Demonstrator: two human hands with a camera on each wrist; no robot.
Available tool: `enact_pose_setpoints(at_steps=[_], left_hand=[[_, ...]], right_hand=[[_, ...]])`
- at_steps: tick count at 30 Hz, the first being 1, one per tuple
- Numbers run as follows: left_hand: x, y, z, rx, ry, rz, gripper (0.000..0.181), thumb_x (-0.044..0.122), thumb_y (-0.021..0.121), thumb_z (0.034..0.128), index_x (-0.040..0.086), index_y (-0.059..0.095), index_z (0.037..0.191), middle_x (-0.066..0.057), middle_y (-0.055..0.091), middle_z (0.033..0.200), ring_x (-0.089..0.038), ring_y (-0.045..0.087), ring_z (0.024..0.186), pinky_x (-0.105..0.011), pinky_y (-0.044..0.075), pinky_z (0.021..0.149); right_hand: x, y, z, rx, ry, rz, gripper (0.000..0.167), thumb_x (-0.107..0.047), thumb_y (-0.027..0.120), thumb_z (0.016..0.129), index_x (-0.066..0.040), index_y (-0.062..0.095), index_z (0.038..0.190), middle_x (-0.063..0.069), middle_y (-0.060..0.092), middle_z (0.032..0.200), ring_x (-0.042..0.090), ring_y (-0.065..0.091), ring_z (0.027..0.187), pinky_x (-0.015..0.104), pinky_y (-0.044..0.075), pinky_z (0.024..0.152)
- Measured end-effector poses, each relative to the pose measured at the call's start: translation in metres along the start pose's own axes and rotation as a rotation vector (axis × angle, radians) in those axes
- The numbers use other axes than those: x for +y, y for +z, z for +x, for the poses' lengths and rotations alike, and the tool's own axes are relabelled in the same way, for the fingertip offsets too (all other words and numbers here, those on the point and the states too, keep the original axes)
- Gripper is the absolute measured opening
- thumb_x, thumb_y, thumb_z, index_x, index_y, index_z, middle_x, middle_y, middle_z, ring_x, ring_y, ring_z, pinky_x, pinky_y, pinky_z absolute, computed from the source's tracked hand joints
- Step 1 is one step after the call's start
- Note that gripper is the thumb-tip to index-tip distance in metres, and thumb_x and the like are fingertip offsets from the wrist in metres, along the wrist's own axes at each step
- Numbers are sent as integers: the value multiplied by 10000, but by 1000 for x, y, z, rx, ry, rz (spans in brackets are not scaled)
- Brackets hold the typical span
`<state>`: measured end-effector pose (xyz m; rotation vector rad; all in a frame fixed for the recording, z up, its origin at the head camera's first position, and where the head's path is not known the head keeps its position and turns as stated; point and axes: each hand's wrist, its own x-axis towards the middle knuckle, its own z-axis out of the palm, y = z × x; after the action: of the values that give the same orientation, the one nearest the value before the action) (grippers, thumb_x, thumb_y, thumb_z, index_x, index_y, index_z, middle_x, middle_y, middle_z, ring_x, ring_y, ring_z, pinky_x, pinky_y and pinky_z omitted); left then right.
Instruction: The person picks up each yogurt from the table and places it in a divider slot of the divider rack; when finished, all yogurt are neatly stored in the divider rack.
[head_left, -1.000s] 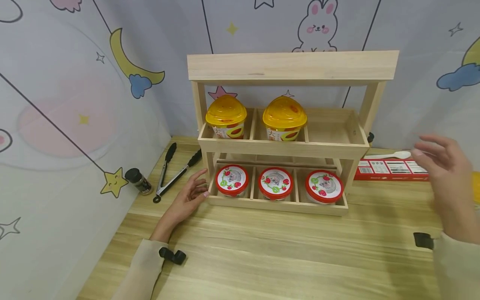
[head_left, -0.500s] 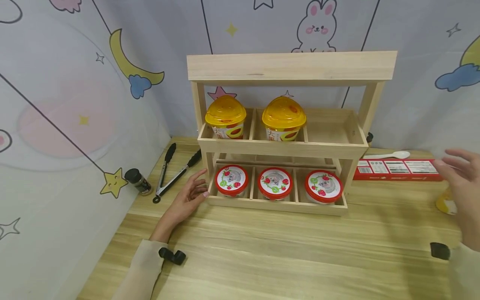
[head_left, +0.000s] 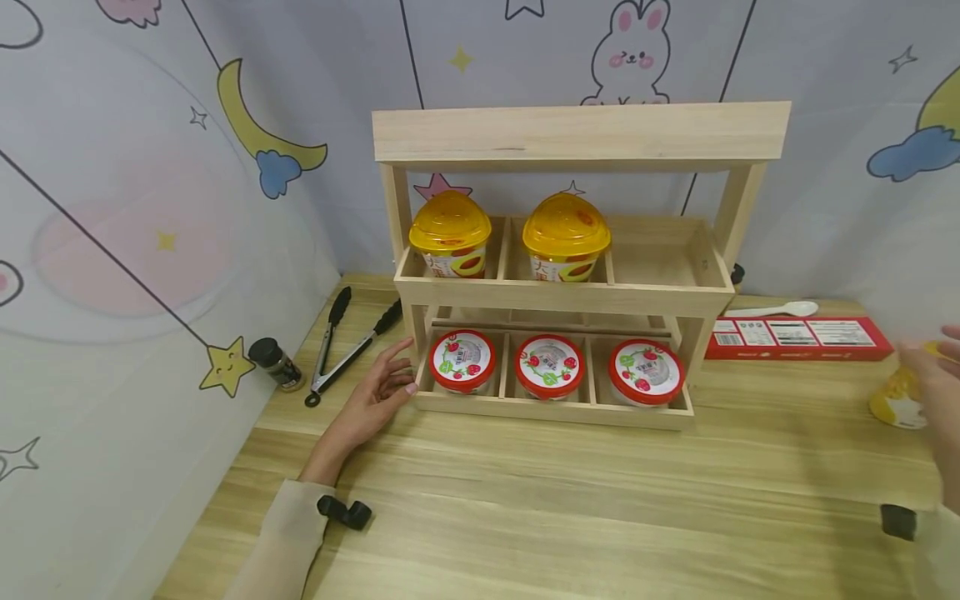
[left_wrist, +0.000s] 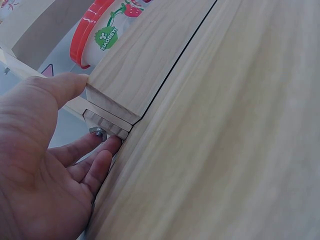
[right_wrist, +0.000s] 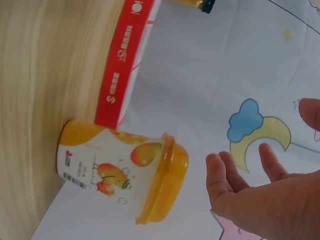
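Note:
A two-tier wooden rack (head_left: 562,296) stands on the table. Its upper tier carries two cups with yellow domed lids, the left cup (head_left: 452,233) and the middle cup (head_left: 566,237); the right compartment is bare. Below, each compartment holds a red-rimmed tub (head_left: 647,372) with strawberry print. My left hand (head_left: 375,392) touches the rack's lower left corner, thumb at the front edge and loose fingers beside a wing nut (left_wrist: 99,133). At far right, my right hand (right_wrist: 265,200), fingers spread and holding nothing, is beside a mango-printed cup (right_wrist: 120,175), apart from its yellow lid.
Behind the right hand lies a long red box (head_left: 798,337) with a white spoon (head_left: 780,309) on it. Tongs (head_left: 348,354) and a black-capped jar (head_left: 276,363) lie left of the rack. A printed curtain (head_left: 187,167) closes off the back and left.
My right hand has moved right and slightly down, to the mango-printed cup, uncovering the red box's end. My left hand has kept its place at the rack.

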<state>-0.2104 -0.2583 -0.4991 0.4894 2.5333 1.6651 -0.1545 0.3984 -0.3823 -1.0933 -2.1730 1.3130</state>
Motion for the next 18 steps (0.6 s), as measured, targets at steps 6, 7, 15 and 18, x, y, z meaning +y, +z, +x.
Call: enact_pose_setpoints(at_steps=[6, 7, 15, 18], left_hand=[[0, -1, 0, 2, 0, 6, 748, 158, 665, 1075, 344, 294, 1697, -267, 459, 1640, -455, 581, 1406, -214, 481, 1060], [0, -1, 0, 2, 2, 5, 748, 158, 666, 1075, 344, 295, 1697, -268, 460, 1639, -456, 582, 1405, -208, 481, 1057], [2, 0, 1, -1, 1, 2, 750, 148, 665, 1073, 331, 295, 1699, -275, 464, 1631, -458, 584, 1403, -235, 487, 1066], [2, 0, 0, 0, 1, 9, 750, 153, 664, 1074, 333, 292, 1700, -275, 467, 1630, -455, 585, 1403, -253, 487, 1075]], right_hand=[[17, -9, 7, -36, 66, -39, 690, -487, 442, 1109, -344, 170, 1727, -89, 236, 1782, 29, 298, 1570, 378, 184, 1366], [21, -10, 9, -39, 79, -48, 699, -507, 441, 1105, -344, 166, 1727, -117, 240, 1768, -19, 315, 1520, 378, 194, 1363], [75, -4, 57, 49, -64, 29, 523, -543, 590, 1054, -489, 423, 1547, -308, 521, 1420, -159, 448, 1222, 131, 320, 1189], [66, -4, 45, 71, -58, 17, 576, -520, 550, 1073, -398, 409, 1619, -331, 489, 1409, -183, 420, 1199, 159, 300, 1230]])
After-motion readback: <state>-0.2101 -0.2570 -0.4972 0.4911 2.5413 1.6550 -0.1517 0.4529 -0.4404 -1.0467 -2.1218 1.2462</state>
